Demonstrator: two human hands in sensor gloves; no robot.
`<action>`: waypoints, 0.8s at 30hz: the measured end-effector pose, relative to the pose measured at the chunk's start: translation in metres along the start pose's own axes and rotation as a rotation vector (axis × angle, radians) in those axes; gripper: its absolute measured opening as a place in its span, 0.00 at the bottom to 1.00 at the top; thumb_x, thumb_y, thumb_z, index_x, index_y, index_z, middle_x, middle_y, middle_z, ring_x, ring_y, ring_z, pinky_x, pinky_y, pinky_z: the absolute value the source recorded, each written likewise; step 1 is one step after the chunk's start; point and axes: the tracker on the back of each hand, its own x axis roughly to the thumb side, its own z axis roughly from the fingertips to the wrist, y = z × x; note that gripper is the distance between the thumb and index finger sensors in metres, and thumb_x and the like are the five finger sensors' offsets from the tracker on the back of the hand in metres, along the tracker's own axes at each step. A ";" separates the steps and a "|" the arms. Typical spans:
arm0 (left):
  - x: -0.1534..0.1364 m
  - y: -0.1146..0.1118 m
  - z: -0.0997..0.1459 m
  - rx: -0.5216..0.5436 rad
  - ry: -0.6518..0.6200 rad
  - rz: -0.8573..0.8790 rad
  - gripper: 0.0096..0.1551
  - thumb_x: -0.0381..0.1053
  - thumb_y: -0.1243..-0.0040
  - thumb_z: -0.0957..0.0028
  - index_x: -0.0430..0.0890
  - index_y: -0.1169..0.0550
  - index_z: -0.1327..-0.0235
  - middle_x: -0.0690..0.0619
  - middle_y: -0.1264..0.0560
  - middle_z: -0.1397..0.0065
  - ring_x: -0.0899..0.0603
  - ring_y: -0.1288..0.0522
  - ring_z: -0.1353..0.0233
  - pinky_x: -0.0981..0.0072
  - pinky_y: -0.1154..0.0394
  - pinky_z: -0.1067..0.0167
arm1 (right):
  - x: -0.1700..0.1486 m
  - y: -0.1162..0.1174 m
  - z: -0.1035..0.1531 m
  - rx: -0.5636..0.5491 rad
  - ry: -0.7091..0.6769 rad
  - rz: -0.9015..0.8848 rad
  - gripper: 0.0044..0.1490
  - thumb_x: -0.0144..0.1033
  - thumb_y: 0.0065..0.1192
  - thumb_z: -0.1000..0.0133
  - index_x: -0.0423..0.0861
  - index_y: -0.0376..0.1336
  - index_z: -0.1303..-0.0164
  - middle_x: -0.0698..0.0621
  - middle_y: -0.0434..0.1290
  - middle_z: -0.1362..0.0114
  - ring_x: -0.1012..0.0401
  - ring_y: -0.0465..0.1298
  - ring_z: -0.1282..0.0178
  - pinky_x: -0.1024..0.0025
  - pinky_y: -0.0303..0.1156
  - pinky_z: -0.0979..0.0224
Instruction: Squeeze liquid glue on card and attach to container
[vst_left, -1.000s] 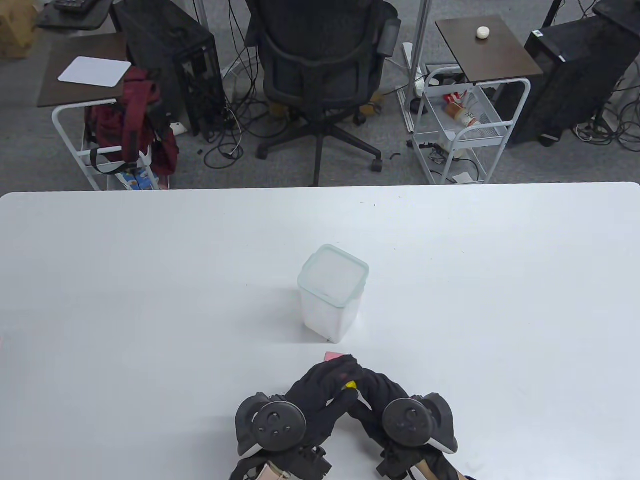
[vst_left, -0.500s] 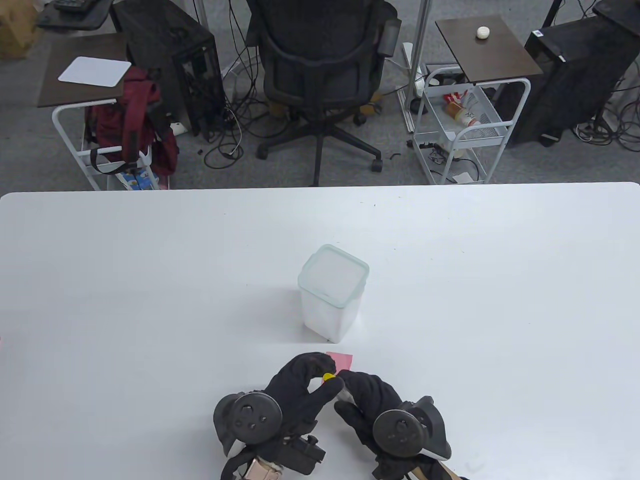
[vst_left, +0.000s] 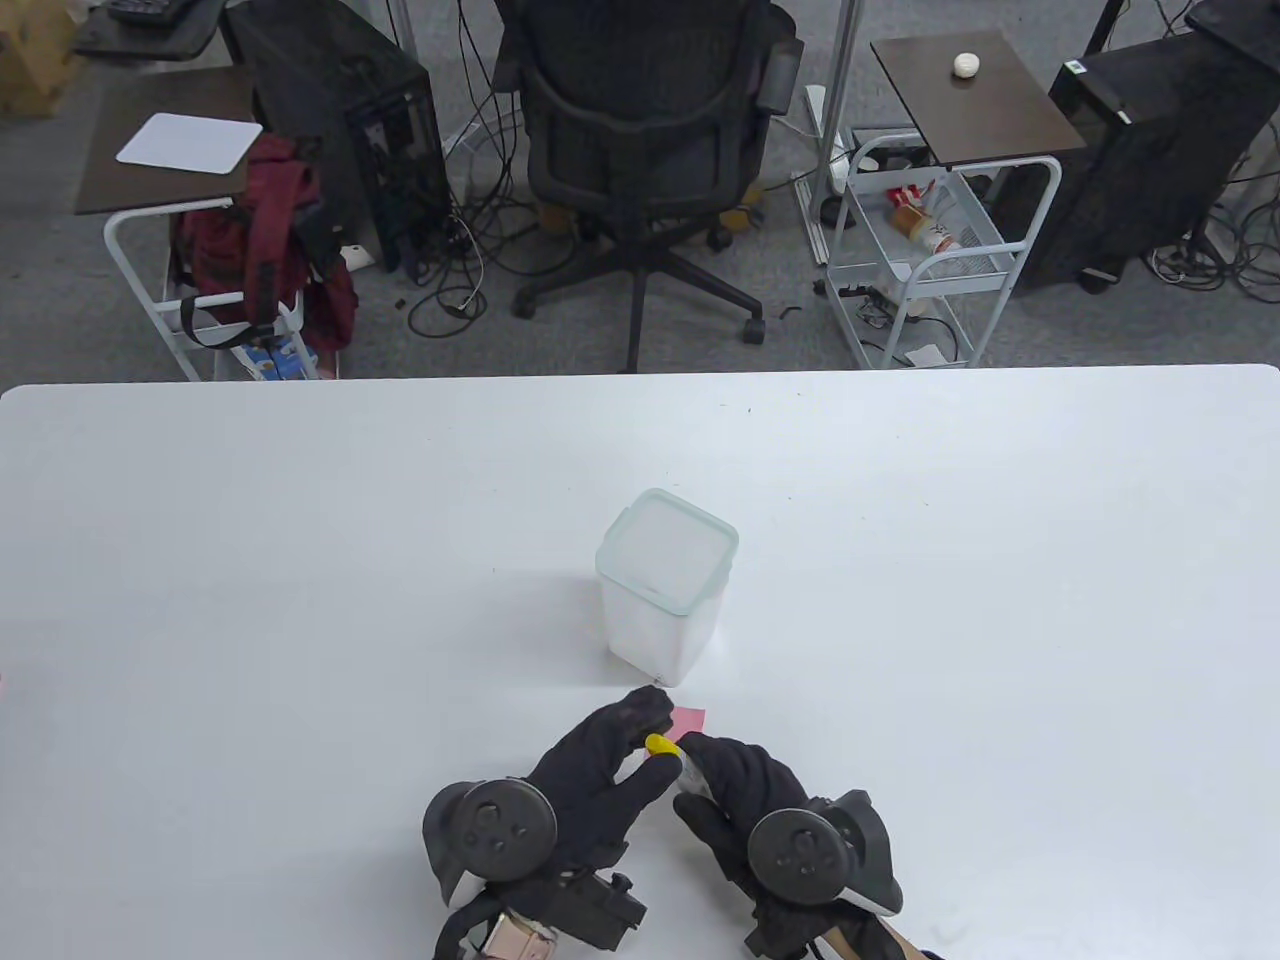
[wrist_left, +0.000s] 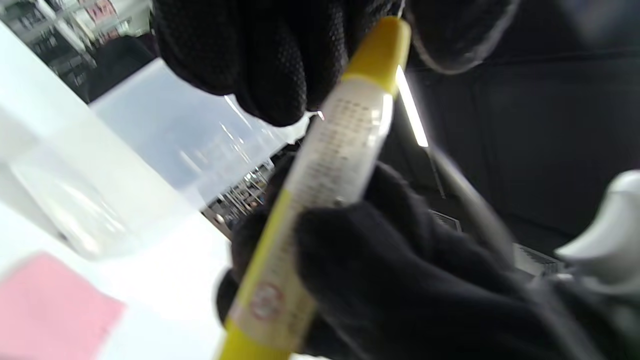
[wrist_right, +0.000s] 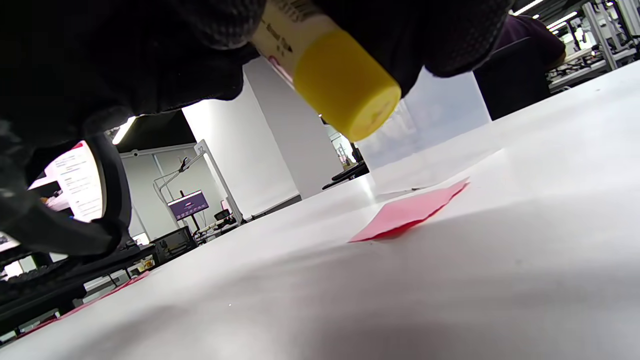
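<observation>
Right hand (vst_left: 735, 785) grips glue tube (wrist_left: 320, 185) above table (vst_left: 1000, 560); left hand (vst_left: 600, 765) pinches its yellow cap (vst_left: 659, 744). Pink card (vst_left: 690, 720) flat just beside clear container (vst_left: 665, 590).

Pink card (vst_left: 689, 720), yellow-capped glue tube (wrist_left: 325, 185), black gloves (vst_left: 600, 770)

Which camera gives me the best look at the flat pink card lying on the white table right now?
The right wrist view: the flat pink card lies whole and sharp on the white table, under the yellow-capped glue tube. In the table view only a corner shows past the left hand. The left wrist view shows a blurred corner.
</observation>
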 end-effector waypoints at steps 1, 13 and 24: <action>0.001 0.000 0.000 0.010 0.004 -0.016 0.29 0.59 0.43 0.42 0.51 0.27 0.29 0.52 0.20 0.32 0.44 0.17 0.37 0.53 0.22 0.39 | -0.001 0.000 0.000 0.004 0.006 -0.008 0.37 0.47 0.50 0.39 0.43 0.48 0.23 0.45 0.64 0.26 0.48 0.72 0.30 0.46 0.67 0.25; -0.002 0.000 -0.001 0.001 0.040 -0.038 0.31 0.61 0.43 0.43 0.49 0.26 0.29 0.51 0.19 0.35 0.43 0.17 0.39 0.52 0.22 0.40 | -0.003 0.001 -0.001 0.016 0.007 0.015 0.37 0.47 0.50 0.39 0.43 0.48 0.23 0.45 0.64 0.26 0.48 0.72 0.29 0.46 0.67 0.25; -0.001 0.004 0.000 0.010 0.020 -0.132 0.39 0.67 0.44 0.45 0.46 0.28 0.27 0.49 0.19 0.34 0.42 0.17 0.38 0.50 0.22 0.40 | 0.000 0.003 -0.001 0.029 -0.005 0.062 0.37 0.47 0.50 0.39 0.43 0.48 0.23 0.45 0.64 0.26 0.48 0.72 0.29 0.46 0.67 0.25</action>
